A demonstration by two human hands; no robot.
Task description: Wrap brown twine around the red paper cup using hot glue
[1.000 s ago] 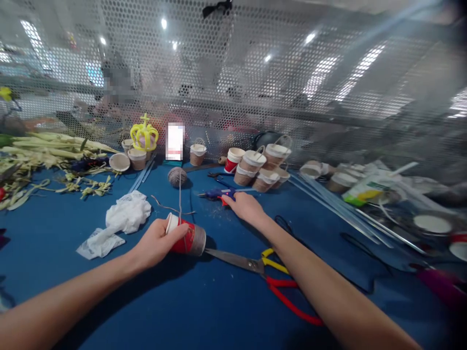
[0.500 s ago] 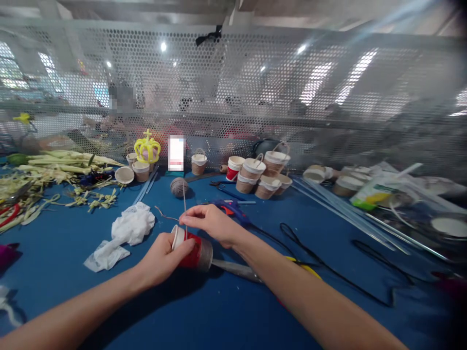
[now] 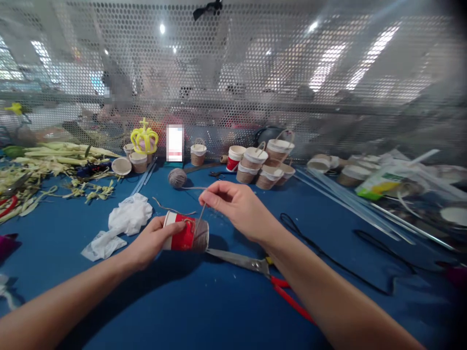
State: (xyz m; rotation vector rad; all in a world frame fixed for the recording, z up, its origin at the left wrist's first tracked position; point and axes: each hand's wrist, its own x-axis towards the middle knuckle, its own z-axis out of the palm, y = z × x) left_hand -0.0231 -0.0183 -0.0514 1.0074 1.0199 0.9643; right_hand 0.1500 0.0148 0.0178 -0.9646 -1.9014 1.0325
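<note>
Lying on its side in the air, a red paper cup is gripped by my left hand, fingers round its white-rimmed end and thumb along its side. Grey-brown yarn is wound round the cup's base end. My right hand pinches the yarn above the cup, between thumb and forefinger. From there the strand runs back to a yarn ball on the table. A loose yarn end sticks out behind the cup. Scissors with red handles lie just right of the cup, partly under my right forearm.
A crumpled white cloth lies left of the cup. Several twine-wrapped cups stand at the back, near a yellow crown and a perforated screen. Plant stalks are at left, clear sticks and a black cable at right.
My right hand has moved right and up, drawing the yarn from the cup's middle towards its base end. The cup has turned and my left hand has shifted slightly left.
</note>
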